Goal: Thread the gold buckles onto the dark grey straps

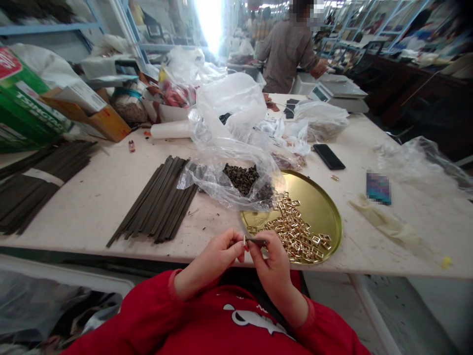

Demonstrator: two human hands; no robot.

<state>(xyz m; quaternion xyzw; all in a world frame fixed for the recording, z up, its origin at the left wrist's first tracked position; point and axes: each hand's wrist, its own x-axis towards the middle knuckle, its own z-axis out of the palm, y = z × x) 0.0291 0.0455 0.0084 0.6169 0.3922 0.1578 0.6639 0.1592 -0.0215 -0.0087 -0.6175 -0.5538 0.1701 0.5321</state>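
Observation:
My left hand (218, 256) and my right hand (271, 261) meet at the table's near edge, both pinched on a short dark strap piece (256, 242) with a small gold buckle at its left end. Just beyond my right hand lies a round gold tray (321, 202) heaped with several gold square buckles (295, 229). Behind the tray, an open clear plastic bag (229, 167) holds a pile of small dark loops (242, 177). A fan of long dark strips (158, 202) lies to the left of the bag.
More dark strips (33, 182) lie at far left near green and brown cartons (22, 103). A black phone (328, 156), plastic bags and a beige glove (388, 224) lie to the right. A person (288, 49) stands at scales at the table's far end.

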